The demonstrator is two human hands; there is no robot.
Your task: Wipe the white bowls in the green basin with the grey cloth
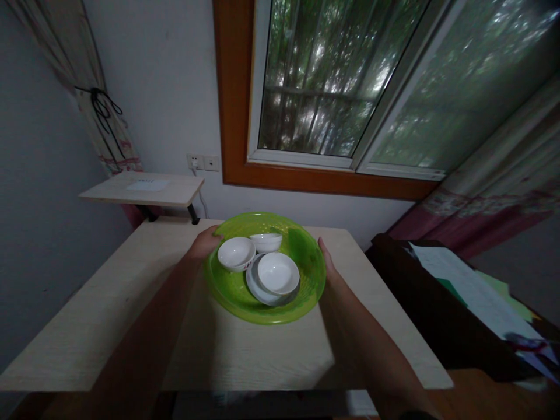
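A round green plastic basin (266, 318) is held between my two hands above or on the table; whether its base touches the wood I cannot tell. My left hand (205, 242) grips its left rim, with the fingertips partly hidden by the basin. On the opposite side, my right hand (327, 261) clasps the right rim, most of its fingers out of sight. Inside lie a white bowl (236, 252) at left, another white bowl (268, 242) tilted at the back, and a third white bowl (279, 273) resting on a white plate (254, 284).
The pale wooden table (262, 361) has a small raised shelf (175, 189) at its back left, with a paper label on it. Behind stand a wall with sockets (202, 163) and a window (324, 81). A dark cabinet (394, 286) with papers (464, 286) is at right.
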